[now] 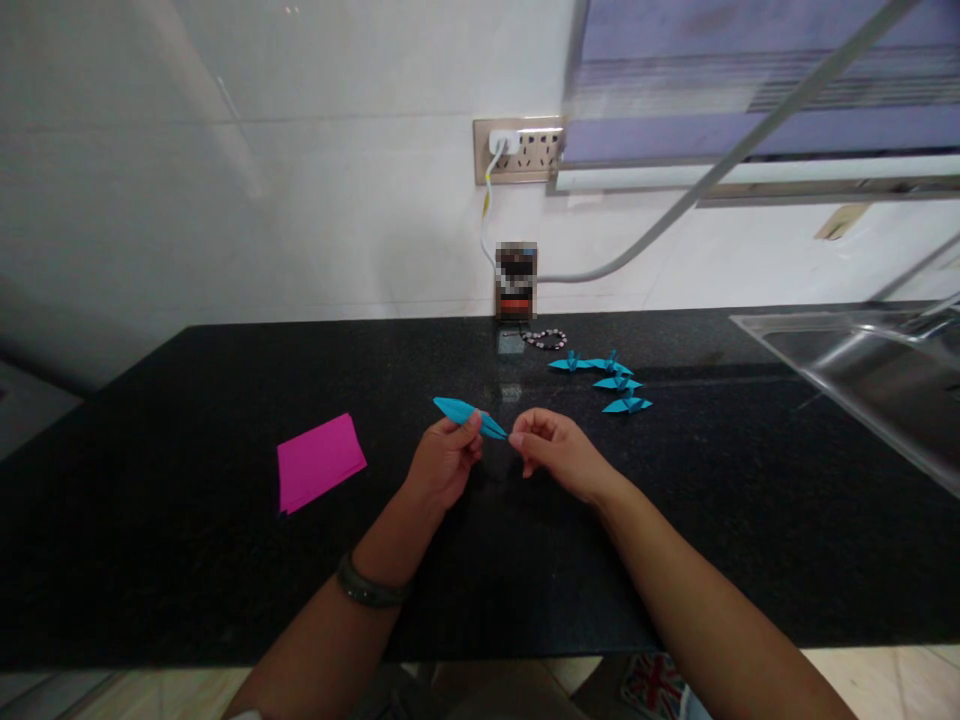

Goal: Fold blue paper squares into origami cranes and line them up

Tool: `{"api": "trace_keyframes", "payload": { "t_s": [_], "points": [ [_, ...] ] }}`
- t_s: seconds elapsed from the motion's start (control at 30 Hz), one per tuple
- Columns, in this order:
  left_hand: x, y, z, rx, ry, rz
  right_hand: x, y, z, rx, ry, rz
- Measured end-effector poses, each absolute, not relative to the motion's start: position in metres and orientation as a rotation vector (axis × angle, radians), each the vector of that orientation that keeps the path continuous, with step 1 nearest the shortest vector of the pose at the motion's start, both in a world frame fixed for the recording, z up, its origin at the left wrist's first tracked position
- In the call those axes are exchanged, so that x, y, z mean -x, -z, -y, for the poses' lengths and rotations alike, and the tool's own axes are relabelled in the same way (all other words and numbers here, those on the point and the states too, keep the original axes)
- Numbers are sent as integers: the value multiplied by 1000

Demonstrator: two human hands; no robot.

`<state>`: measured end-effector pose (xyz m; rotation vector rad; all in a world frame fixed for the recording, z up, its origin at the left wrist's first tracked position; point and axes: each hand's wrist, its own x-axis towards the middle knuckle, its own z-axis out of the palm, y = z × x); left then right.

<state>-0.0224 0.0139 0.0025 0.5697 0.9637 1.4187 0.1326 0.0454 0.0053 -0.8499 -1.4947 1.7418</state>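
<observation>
A long, narrow piece of folded blue paper [454, 409] is pinched between the thumb and fingers of my left hand [448, 460], above the dark counter. Its pointed end slants down to the right, where the thumb and curled fingers of my right hand [553, 448] close at the tip. Several finished blue paper cranes [628, 405] sit on the counter beyond my right hand. A stack of pink paper squares [321, 463] lies to the left of my left hand.
A phone-like object [516, 282], blurred out, leans on the wall with a white cable running to a socket panel [519, 151]. A beaded strap [553, 340] lies before it. A grey hose [675, 215] crosses the wall. At right is a metal sink [780, 340] set in the counter [187, 560].
</observation>
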Motion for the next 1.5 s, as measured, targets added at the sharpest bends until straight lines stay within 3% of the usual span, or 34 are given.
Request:
{"api": "trace_keyframes", "payload": {
  "t_s": [0.33, 0.57, 1.0, 1.5],
  "points": [
    [16, -7, -10, -600, -1369, -984, -125, -1, -44, 875, -1618, 1408],
    [17, -8, -8, -892, -1434, -1256, -129, 1, -49, 853, -1628, 1221],
    [20, -12, -7, -1326, -1407, -1433, -146, -6, -60, 877, -1562, 1511],
    [19, -6, -5, -1551, -1334, -1539, -141, -11, -55, 827, -1515, 1413]
  ]
}}
